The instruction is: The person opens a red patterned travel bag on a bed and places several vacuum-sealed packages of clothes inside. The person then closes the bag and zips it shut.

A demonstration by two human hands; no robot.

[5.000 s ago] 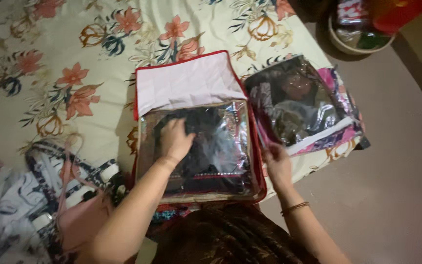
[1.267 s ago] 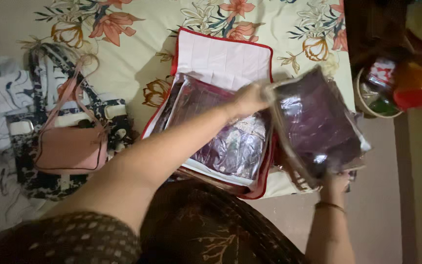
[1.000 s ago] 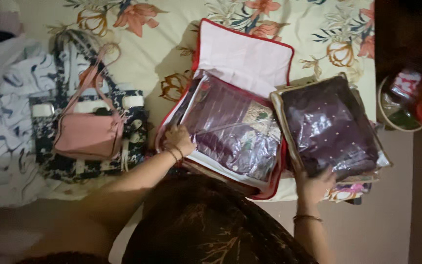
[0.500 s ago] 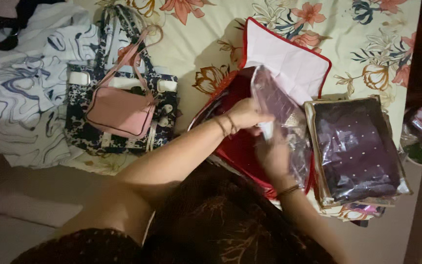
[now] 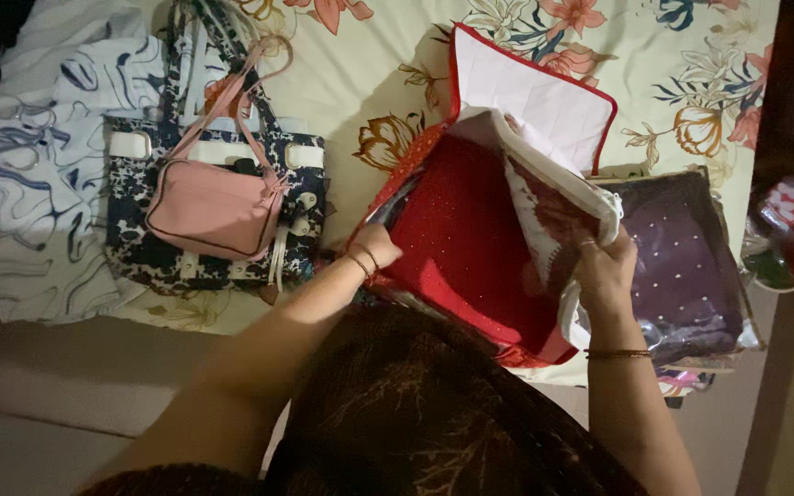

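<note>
The bed point(image 5: 369, 83) carried a cream sheet printed with orange and dark flowers. At the 12 o'clock position from the person lay the red storage case point(image 5: 470, 230), rectangular, with a red-piped, quilted pale lid point(image 5: 530, 87) folded back. Inside it, red cloth with fine dots was exposed. At 3 o'clock of the case lay a flat clear-plastic packet point(image 5: 691, 266), glossy, holding dark purple dotted cloth.

At 9 o'clock of the case stood a dark patterned handbag point(image 5: 140, 230) with a smooth pink sling bag point(image 5: 209, 207) resting on it. A white marbled cloth point(image 5: 20, 174) lay farther toward 9 o'clock.

The left hand point(image 5: 374, 248), forearm extended, rested on the case's near left edge; whether its fingers were clenched cannot be told. The right hand point(image 5: 604, 271), wrist bearing a thin bangle, was raised with fingers point(image 5: 590, 248) grasping a plastic-wrapped garment packet point(image 5: 553, 202), tilted on edge above the case's right side.
</note>
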